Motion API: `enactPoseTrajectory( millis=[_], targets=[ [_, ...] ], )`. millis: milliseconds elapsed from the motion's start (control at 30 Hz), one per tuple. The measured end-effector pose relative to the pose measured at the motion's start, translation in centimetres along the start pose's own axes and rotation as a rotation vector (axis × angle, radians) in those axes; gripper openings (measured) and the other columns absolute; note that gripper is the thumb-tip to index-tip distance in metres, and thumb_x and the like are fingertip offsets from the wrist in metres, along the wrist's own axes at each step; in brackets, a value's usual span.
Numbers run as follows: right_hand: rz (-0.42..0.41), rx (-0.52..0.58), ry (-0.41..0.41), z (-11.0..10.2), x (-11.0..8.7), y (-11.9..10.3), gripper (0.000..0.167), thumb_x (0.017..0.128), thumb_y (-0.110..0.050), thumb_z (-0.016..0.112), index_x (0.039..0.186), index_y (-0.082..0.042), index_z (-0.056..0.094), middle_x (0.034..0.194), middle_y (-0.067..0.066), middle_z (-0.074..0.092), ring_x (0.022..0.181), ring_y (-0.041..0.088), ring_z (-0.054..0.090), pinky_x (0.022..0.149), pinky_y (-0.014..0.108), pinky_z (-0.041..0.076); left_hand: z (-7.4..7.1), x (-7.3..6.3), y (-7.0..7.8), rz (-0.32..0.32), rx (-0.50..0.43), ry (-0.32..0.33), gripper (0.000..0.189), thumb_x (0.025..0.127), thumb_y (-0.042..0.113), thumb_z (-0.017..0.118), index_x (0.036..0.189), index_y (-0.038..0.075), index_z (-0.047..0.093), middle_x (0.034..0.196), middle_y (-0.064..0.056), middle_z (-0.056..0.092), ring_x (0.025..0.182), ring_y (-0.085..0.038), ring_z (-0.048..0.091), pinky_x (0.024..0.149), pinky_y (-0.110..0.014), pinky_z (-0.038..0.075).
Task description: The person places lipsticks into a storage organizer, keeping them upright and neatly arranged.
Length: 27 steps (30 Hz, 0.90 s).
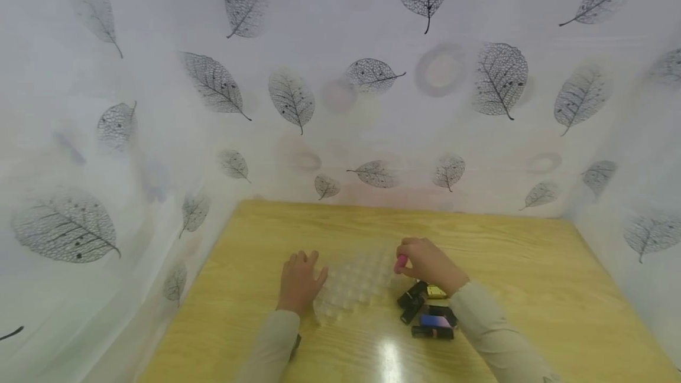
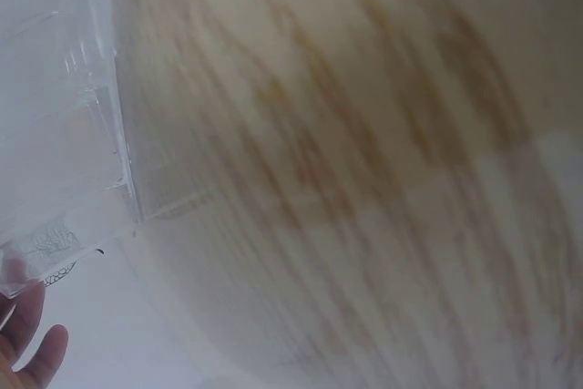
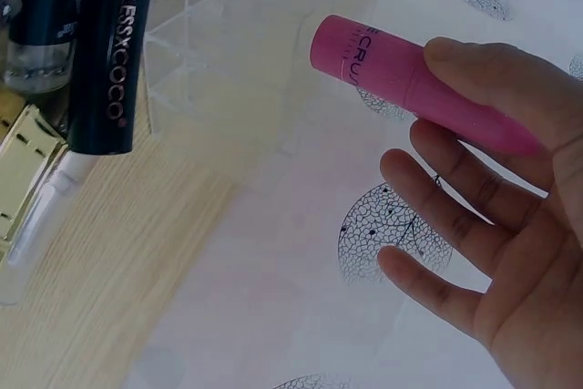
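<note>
A pink lipstick tube (image 3: 392,70) is pinched between the thumb and fingers of my right hand (image 1: 427,263), its other fingers spread apart in the right wrist view. This hand is at the right end of a clear plastic organizer (image 1: 353,285) with rows of small compartments. My left hand (image 1: 300,283) rests by the organizer's left end, fingers loosely extended, thumb at its edge. In the left wrist view only some fingertips (image 2: 27,312) show beside the clear plastic (image 2: 64,134).
Right of the organizer lie several black lipstick tubes (image 1: 412,294), a blue-purple tube (image 1: 435,321) and a yellow-gold item (image 1: 436,292). A dark object (image 1: 295,346) is partly hidden by the left sleeve. Leaf-printed sheeting (image 1: 372,135) surrounds the wooden table (image 1: 532,288).
</note>
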State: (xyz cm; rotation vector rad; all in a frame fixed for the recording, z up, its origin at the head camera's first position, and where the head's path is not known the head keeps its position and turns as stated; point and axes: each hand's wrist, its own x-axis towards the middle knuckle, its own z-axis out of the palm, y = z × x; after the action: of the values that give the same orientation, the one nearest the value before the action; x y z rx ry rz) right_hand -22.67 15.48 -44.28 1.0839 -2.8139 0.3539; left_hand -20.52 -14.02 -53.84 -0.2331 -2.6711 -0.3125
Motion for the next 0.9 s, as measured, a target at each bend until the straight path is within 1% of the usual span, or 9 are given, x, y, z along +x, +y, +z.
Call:
enactPoseTrajectory(
  millis=[133, 233, 567, 767, 900],
  targets=[
    [-0.015, -0.02, 0.01, 0.2, 0.7, -0.3, 0.016, 0.073, -0.024, 0.078, 0.073, -0.018, 0.064, 0.073, -0.008, 0.057, 0.07, 0.01, 0.058, 0.073, 0.037, 0.049, -0.2, 0.0, 0.1, 0.0, -0.017, 0.017, 0.037, 0.083, 0.038, 0.065, 0.106, 0.009, 0.062, 0.076, -0.003, 0.049, 0.068, -0.015, 0.042, 0.061, -0.03, 0.036],
    [-0.026, -0.011, 0.015, 0.2, 1.1, -0.5, 0.015, 0.073, -0.023, 0.078, 0.073, -0.017, 0.064, 0.073, -0.007, 0.058, 0.07, 0.011, 0.058, 0.073, 0.039, 0.048, -0.2, -0.1, 0.1, -0.002, -0.008, 0.015, 0.037, 0.083, 0.038, 0.064, 0.107, 0.009, 0.062, 0.077, -0.003, 0.05, 0.068, -0.015, 0.043, 0.062, -0.03, 0.037],
    [-0.019, 0.01, -0.017, 0.7, 2.1, -1.1, 0.014, 0.072, -0.022, 0.077, 0.071, -0.018, 0.064, 0.074, -0.006, 0.058, 0.069, 0.011, 0.056, 0.072, 0.038, 0.048, 0.3, 0.0, -0.2, 0.005, 0.027, 0.009, 0.038, 0.083, 0.041, 0.063, 0.106, 0.01, 0.062, 0.076, -0.003, 0.051, 0.068, -0.016, 0.044, 0.061, -0.03, 0.037],
    [-0.024, 0.001, -0.033, 1.4, 2.5, -1.0, 0.015, 0.072, -0.022, 0.077, 0.07, -0.017, 0.063, 0.073, -0.006, 0.057, 0.067, 0.009, 0.054, 0.069, 0.037, 0.047, 0.2, 0.0, -0.1, 0.006, 0.024, 0.011, 0.036, 0.083, 0.04, 0.063, 0.104, 0.011, 0.061, 0.076, -0.002, 0.05, 0.068, -0.015, 0.042, 0.06, -0.029, 0.036],
    [-0.019, -0.014, -0.045, 2.0, 2.6, -0.8, 0.014, 0.072, -0.021, 0.076, 0.069, -0.018, 0.062, 0.072, -0.007, 0.057, 0.065, 0.009, 0.053, 0.069, 0.036, 0.047, 0.1, 0.0, -0.1, 0.005, 0.027, 0.001, 0.036, 0.084, 0.04, 0.062, 0.105, 0.011, 0.061, 0.076, -0.002, 0.05, 0.068, -0.016, 0.043, 0.061, -0.029, 0.036]
  ],
)
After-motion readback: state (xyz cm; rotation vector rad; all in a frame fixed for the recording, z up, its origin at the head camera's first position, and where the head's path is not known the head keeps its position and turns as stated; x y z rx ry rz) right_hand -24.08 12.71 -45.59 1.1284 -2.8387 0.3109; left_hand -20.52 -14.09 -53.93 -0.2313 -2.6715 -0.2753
